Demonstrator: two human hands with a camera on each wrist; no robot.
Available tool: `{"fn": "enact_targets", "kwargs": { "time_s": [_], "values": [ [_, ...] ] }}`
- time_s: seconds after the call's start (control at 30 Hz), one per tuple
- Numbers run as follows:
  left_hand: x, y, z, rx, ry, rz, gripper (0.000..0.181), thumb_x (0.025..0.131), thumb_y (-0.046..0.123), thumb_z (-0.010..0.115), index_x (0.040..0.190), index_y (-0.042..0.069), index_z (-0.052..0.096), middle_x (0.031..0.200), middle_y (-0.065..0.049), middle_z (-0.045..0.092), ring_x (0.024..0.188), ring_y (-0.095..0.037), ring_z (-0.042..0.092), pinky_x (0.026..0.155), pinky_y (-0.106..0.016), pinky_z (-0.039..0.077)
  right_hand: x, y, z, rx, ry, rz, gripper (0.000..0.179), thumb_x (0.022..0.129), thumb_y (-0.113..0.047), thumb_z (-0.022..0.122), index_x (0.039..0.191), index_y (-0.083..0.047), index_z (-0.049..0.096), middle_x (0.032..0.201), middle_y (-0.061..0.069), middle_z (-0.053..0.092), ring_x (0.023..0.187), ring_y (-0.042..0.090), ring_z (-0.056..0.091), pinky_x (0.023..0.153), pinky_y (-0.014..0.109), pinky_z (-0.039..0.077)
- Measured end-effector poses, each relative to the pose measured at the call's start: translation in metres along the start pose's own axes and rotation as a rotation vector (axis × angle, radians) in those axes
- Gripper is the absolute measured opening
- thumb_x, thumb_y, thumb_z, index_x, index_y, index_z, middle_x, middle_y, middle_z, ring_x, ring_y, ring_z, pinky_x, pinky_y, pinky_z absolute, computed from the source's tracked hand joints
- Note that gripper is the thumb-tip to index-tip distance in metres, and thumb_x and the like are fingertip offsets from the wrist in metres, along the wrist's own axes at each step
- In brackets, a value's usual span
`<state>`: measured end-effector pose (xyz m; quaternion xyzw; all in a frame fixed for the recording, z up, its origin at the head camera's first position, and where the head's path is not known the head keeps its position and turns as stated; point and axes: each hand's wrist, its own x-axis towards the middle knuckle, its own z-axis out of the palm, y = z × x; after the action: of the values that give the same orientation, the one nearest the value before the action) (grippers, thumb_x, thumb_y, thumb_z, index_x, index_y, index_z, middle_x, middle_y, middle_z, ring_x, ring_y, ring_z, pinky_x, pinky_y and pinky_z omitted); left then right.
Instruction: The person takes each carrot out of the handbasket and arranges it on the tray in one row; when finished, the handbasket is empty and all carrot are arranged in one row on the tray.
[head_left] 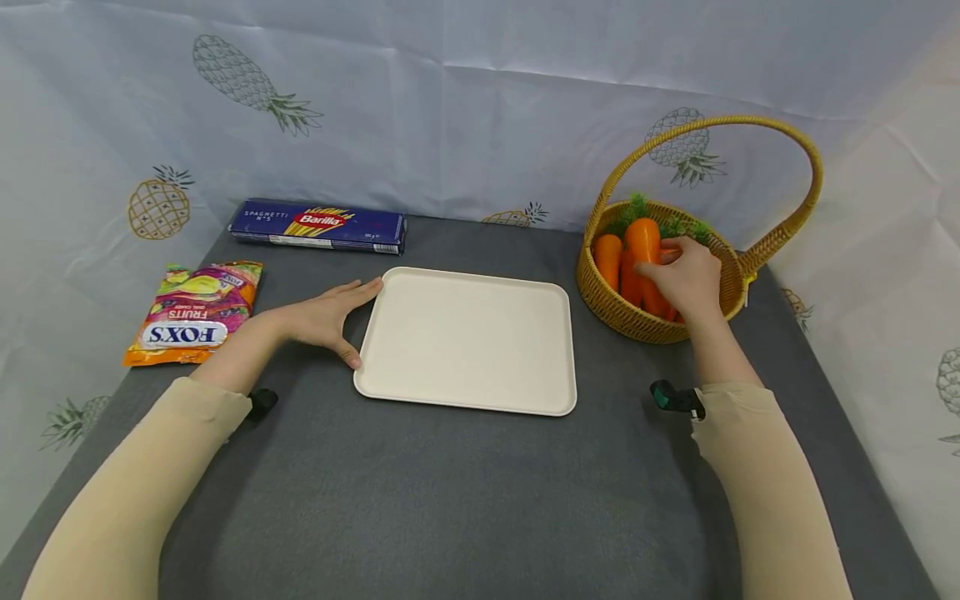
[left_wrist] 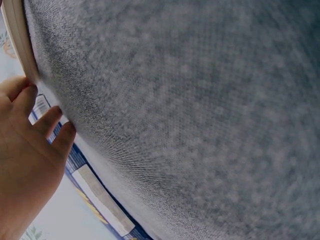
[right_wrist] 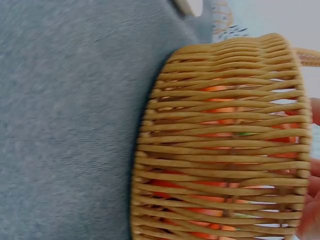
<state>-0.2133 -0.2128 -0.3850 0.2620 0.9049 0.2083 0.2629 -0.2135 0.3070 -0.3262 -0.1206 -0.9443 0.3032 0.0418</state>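
A cream rectangular tray (head_left: pixel 467 342) lies flat on the dark grey tabletop. My left hand (head_left: pixel 324 321) is at its left side, fingers spread, with the fingertips at the far left corner and the thumb against the left rim. To the right stands a wicker basket (head_left: pixel 637 321) with several orange carrots (head_left: pixel 607 260) and green tops in it. Reaching inside, my right hand (head_left: pixel 688 279) grips one carrot (head_left: pixel 643 242) between thumb and fingers. In the right wrist view, the basket's woven wall (right_wrist: pixel 225 145) hides most of that hand.
A blue Barilla spaghetti box (head_left: pixel 318 225) lies at the back left. Nearer on the left is a Fox's candy bag (head_left: pixel 197 312). The basket's tall handle (head_left: pixel 813 179) arches up and leans right. A pineapple-print cloth (head_left: pixel 450 108) hangs behind the table.
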Motion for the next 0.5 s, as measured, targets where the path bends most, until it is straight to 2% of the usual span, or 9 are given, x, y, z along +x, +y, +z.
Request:
{"fn": "enact_targets", "kwargs": {
  "time_s": [0.13, 0.23, 0.37, 0.5],
  "values": [
    [0.0, 0.0, 0.0, 0.005, -0.002, 0.0, 0.136, 0.064, 0.053, 0.088, 0.16, 0.011, 0.0, 0.17, -0.01, -0.003, 0.154, -0.046, -0.003, 0.119, -0.071, 0.007, -0.003, -0.004, -0.008, 0.061, 0.016, 0.037, 0.07, 0.088, -0.046, 0.068, 0.144, -0.007, 0.048, 0.122, 0.017, 0.063, 0.089, 0.021, 0.062, 0.07, 0.031, 0.054],
    [0.0, 0.0, 0.0, 0.006, -0.004, 0.0, 0.136, 0.064, 0.053, 0.088, 0.16, 0.012, 0.0, 0.17, -0.01, -0.003, 0.154, -0.045, -0.003, 0.119, -0.071, 0.007, -0.006, -0.009, -0.014, 0.155, -0.002, 0.073, 0.074, 0.087, -0.049, 0.069, 0.147, -0.012, 0.045, 0.113, 0.001, 0.06, 0.072, 0.007, 0.06, 0.065, 0.024, 0.055],
    [0.0, 0.0, 0.0, 0.007, -0.007, -0.002, 0.136, 0.064, 0.053, 0.088, 0.16, 0.012, 0.0, 0.17, -0.01, -0.003, 0.154, -0.046, -0.003, 0.119, -0.072, 0.007, -0.013, -0.017, -0.019, 0.305, -0.06, 0.103, 0.079, 0.088, -0.046, 0.069, 0.152, -0.014, 0.037, 0.103, -0.011, 0.051, 0.073, 0.001, 0.058, 0.067, 0.021, 0.057],
    [0.001, 0.0, -0.001, 0.007, -0.009, -0.003, 0.136, 0.064, 0.053, 0.088, 0.16, 0.011, 0.0, 0.169, -0.011, -0.003, 0.154, -0.046, -0.003, 0.118, -0.072, 0.007, -0.021, -0.025, -0.021, 0.454, -0.129, 0.103, 0.081, 0.089, -0.04, 0.071, 0.152, -0.012, 0.03, 0.103, -0.01, 0.051, 0.073, 0.0, 0.061, 0.064, 0.021, 0.058]
  ]
}}
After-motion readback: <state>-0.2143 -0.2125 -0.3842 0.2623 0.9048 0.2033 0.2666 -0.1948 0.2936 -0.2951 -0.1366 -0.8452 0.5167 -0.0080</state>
